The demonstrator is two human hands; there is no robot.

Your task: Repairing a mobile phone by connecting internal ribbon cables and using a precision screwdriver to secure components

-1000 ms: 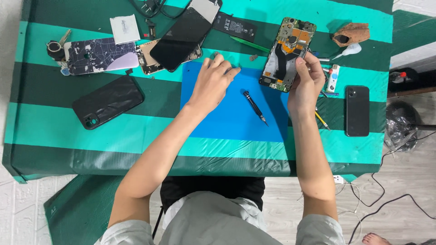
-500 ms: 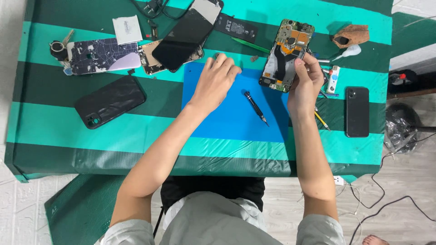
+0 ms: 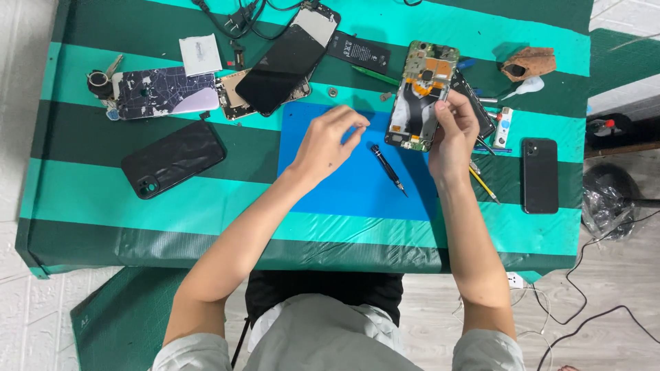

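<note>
My right hand (image 3: 454, 130) holds an opened phone frame (image 3: 421, 95) upright by its right edge, its circuit board and orange flex cable facing me. My left hand (image 3: 330, 141) hovers over the blue work mat (image 3: 357, 185), fingertips pinched together; whether something tiny sits between them I cannot tell. A black screwdriver (image 3: 388, 167) lies on the mat between my hands.
On the green striped table (image 3: 137, 206) lie a black phone case (image 3: 173, 158), a patterned back cover (image 3: 161, 91), a detached screen (image 3: 285, 60), a battery (image 3: 357, 51), a black phone (image 3: 539, 175), a white paper (image 3: 200, 54), cables (image 3: 237, 17), small tools and a brown object (image 3: 528, 63).
My left hand lifted off the mat's top edge and its fingers drew together into a pinch. My right hand with the phone frame stayed about where it was.
</note>
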